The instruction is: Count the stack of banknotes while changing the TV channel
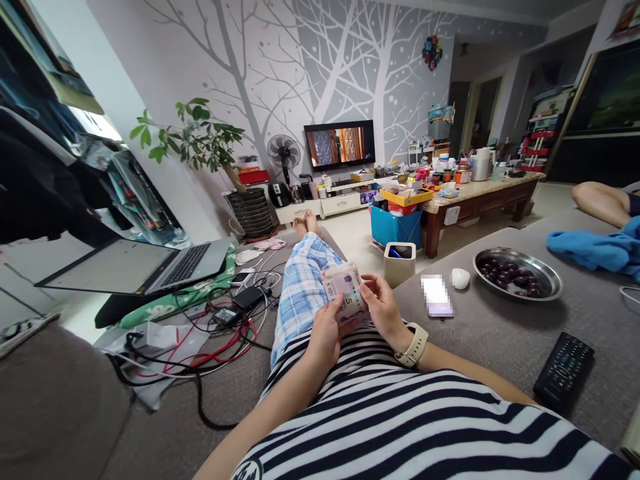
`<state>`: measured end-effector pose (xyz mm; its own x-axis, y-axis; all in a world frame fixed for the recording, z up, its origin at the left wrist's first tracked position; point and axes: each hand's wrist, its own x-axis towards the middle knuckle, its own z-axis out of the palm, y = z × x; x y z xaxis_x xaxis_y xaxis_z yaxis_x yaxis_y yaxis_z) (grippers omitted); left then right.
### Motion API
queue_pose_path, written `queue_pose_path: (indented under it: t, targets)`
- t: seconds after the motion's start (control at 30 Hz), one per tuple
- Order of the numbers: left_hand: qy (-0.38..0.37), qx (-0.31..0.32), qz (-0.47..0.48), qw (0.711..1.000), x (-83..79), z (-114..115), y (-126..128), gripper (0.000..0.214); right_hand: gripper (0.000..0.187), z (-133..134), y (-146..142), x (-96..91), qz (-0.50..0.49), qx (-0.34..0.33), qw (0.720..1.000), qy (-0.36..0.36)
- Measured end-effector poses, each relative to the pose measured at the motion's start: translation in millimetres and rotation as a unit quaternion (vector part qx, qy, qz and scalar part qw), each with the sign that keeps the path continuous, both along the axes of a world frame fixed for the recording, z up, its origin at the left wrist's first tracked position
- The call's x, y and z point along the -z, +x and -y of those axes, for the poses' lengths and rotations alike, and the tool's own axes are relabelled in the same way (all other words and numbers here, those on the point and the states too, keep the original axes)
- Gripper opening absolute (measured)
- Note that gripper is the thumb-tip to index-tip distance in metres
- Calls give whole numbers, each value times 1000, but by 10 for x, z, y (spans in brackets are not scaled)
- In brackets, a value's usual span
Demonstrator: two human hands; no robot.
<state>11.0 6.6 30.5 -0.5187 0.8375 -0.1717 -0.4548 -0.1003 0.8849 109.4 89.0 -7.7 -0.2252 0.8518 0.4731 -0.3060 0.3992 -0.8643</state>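
A stack of banknotes (344,288), purple with a "5" showing, rests over my lap above my striped shirt. My left hand (327,333) grips the stack from below and the left, fingers curled round it. My right hand (384,308), with a pale wristwatch (414,344) on its wrist, pinches the right edge of the top note. My legs in blue plaid trousers stretch out ahead along the grey sofa.
On the sofa to my right lie a metal bowl of dark fruit (518,273), a black remote (564,364), a blue cloth (597,248) and another person's leg (597,200). An open laptop (145,265) and tangled cables (210,340) sit left. A cluttered coffee table (480,193) stands ahead.
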Motion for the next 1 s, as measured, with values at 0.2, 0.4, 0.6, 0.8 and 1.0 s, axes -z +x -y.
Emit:
queue_pose_path:
  t: [0.2, 0.4, 0.6, 0.8, 1.0]
  targets:
    - [18, 21, 5, 1000, 97, 0, -32, 20, 36, -1, 39, -12, 47, 38, 998, 12]
    - [5, 16, 18, 1000, 140, 4, -11, 23, 38, 41, 80, -46, 78, 53, 995, 28]
    - [-4, 9, 60, 998, 102, 32, -28, 26, 32, 118, 97, -46, 65, 48, 995, 64]
    - [4, -8, 89, 996, 72, 48, -17, 24, 28, 155, 113, -40, 63, 30, 993, 92]
    - [22, 14, 68, 997, 129, 61, -34, 21, 34, 205, 163, -58, 70, 15, 987, 142]
